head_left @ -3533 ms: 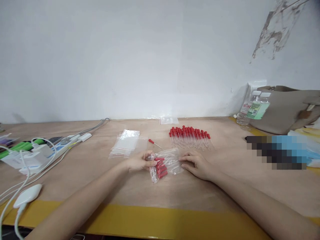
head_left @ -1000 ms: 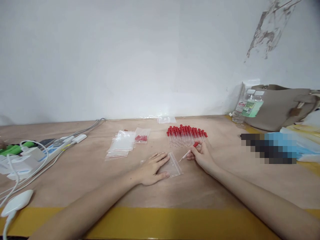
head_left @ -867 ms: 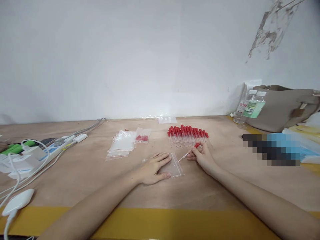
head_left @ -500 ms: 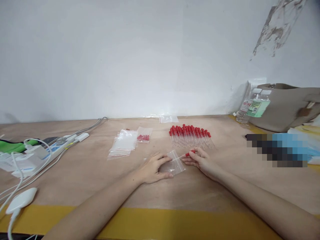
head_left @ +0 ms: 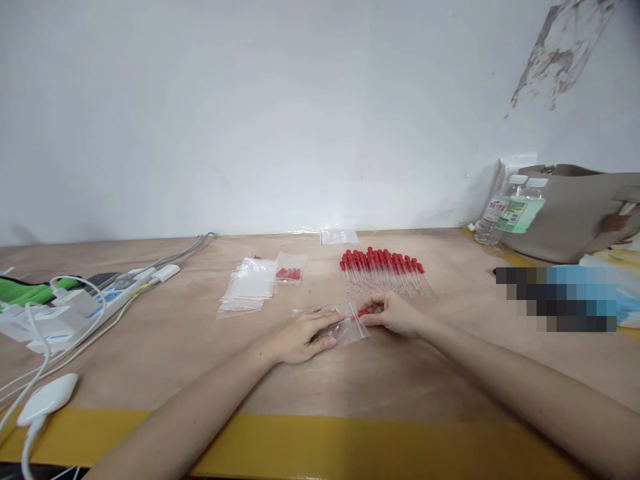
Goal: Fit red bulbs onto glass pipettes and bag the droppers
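Observation:
Flat on the table, a clear zip bag (head_left: 354,332) lies under my left hand (head_left: 303,337), whose fingers are spread over it. My right hand (head_left: 393,313) pinches the red bulb end of a dropper (head_left: 362,313) at the bag's right-hand opening. The dropper's thin clear tube points left into the bag, and its tip is hard to make out. Beyond my right hand, a row of similar red-bulbed droppers (head_left: 381,260) lies with the tubes toward me. A bag with several red bulbs inside (head_left: 289,274) rests beside a stack of flat zip bags (head_left: 249,280).
A power strip (head_left: 117,290) with white chargers and cables occupies the left side. At the right are two bottles (head_left: 520,213), a grey-beige bag (head_left: 575,213) and a blurred-out patch. Another flat bag (head_left: 340,237) lies by the wall. Yellow tape (head_left: 300,443) lines the front edge.
My right hand has moved left, pushing the dropper farther into the zip bag, with its red bulb now at the opening. My left hand has shifted slightly left and lies flatter on the bag.

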The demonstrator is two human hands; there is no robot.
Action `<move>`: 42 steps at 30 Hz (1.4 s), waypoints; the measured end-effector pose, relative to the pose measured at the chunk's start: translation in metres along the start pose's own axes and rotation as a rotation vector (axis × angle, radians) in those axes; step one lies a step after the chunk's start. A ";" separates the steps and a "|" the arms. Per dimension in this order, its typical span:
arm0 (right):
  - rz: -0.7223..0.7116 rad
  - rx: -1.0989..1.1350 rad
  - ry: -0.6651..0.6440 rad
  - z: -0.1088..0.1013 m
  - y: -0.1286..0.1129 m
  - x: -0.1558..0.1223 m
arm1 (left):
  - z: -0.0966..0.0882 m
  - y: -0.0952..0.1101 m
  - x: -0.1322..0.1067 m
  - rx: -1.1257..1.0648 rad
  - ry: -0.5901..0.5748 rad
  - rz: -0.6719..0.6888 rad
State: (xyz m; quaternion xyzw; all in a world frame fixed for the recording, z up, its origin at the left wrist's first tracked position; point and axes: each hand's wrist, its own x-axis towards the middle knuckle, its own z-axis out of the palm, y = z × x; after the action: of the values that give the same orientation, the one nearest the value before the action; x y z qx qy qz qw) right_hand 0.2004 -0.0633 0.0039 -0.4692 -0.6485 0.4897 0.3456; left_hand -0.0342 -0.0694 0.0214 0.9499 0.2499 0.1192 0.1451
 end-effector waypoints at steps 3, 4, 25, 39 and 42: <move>-0.024 -0.014 0.010 0.011 -0.002 0.002 | 0.002 -0.003 0.006 -0.020 0.022 0.019; -0.044 -0.037 0.007 0.014 -0.001 0.002 | 0.003 -0.004 0.008 -0.031 0.034 0.025; -0.265 -0.561 0.281 0.011 0.006 -0.001 | 0.002 -0.019 0.008 -0.014 0.104 -0.018; -0.054 -1.037 0.732 -0.069 -0.011 0.089 | 0.004 -0.016 0.004 -0.044 0.230 -0.064; 0.001 -1.047 0.747 -0.066 -0.006 0.106 | 0.005 -0.018 0.002 -0.032 0.217 -0.068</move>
State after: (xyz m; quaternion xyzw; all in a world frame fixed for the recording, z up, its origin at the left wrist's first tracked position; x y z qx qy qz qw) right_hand 0.2243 0.0572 0.0272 -0.7152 -0.6372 -0.0882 0.2731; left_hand -0.0386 -0.0549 0.0110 0.9198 0.2944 0.2205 0.1365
